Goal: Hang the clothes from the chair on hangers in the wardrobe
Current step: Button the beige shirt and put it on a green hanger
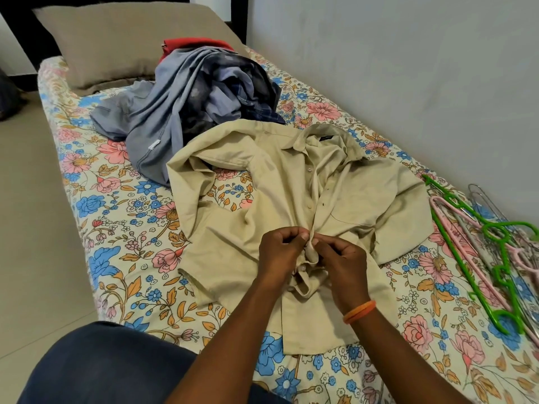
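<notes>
Room: a bed point(96, 217) with a floral sheet runs along a pale wall; a beige pillow point(116, 39) lies at its head end, and tiled floor shows along its left edge.
Task's thing: a beige shirt point(364, 199) lies spread front-up across the middle of the bed, collar toward the head end, sleeves flung out to either side, hem toward the near edge.
Left hand: the left hand point(280, 252) pinches the shirt's front placket between thumb and curled fingers, about midway down the row of buttons.
Right hand: the right hand point(344, 258), with orange bands at the wrist, pinches the facing edge of the placket; the fingers of the two hands nearly meet over one button.
Waiting clothes: a heap of grey-blue clothes point(180, 106) with a red garment point(192, 43) at its far side sits between the shirt and the pillow, touching the shirt's shoulder.
Hangers: a green hanger point(466, 249), a pink hanger point(455, 225) and some wire hangers point(490, 208) lie in a loose bunch along the wall-side edge of the bed, just beside the shirt's sleeve.
Step in hand: by my reading, working a button of the shirt, as preparation for hanging; whether it is being done up or undone cannot be told.
Next move: probably finishing the placket, then reaching to the wall-side edge for a hanger and feeding it in at the collar. That calls for freeing one hand while the other lifts the shoulders.
Not in view: the wardrobe and the chair.
</notes>
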Motion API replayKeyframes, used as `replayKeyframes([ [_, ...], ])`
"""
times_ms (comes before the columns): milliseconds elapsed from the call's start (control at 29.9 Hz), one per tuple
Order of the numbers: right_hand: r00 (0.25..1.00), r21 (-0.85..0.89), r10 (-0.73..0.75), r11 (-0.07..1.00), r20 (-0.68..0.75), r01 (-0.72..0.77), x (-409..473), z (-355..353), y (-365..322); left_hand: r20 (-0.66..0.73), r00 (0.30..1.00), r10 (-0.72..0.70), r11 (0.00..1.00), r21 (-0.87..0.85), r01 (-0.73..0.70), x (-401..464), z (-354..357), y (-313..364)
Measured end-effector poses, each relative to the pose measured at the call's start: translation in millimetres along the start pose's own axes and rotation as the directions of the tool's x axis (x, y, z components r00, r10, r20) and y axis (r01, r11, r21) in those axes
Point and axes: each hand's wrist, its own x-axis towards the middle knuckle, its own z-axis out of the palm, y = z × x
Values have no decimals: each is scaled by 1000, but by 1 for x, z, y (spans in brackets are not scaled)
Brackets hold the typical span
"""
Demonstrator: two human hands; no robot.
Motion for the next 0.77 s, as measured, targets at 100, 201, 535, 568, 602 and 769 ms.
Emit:
replayKeyframes([
  [100,998,71,46,996,32,-48,0,0,-3,25,999,-37,998,-51,38,-2,-1,4],
  [201,1000,51,24,998,19,-25,0,1,-2,40,996,-76,995,-63,78,-1,-1,8],
  [535,996,-106,-77,992,-52,72,-2,7,4,-65,996,58,995,91,-52,-1,5,1],
  [568,995,-104,-80,992,-60,74,-2,7,5,-67,995,73,991,113,-65,0,5,0],
  [602,994,-100,-83,992,-67,76,-2,8,6,-68,994,85,990,117,-77,0,6,-1],
  [769,994,-76,-80,994,-75,75,-2,7,3,-10,999,-47,989,-140,45,2,4,1],
])
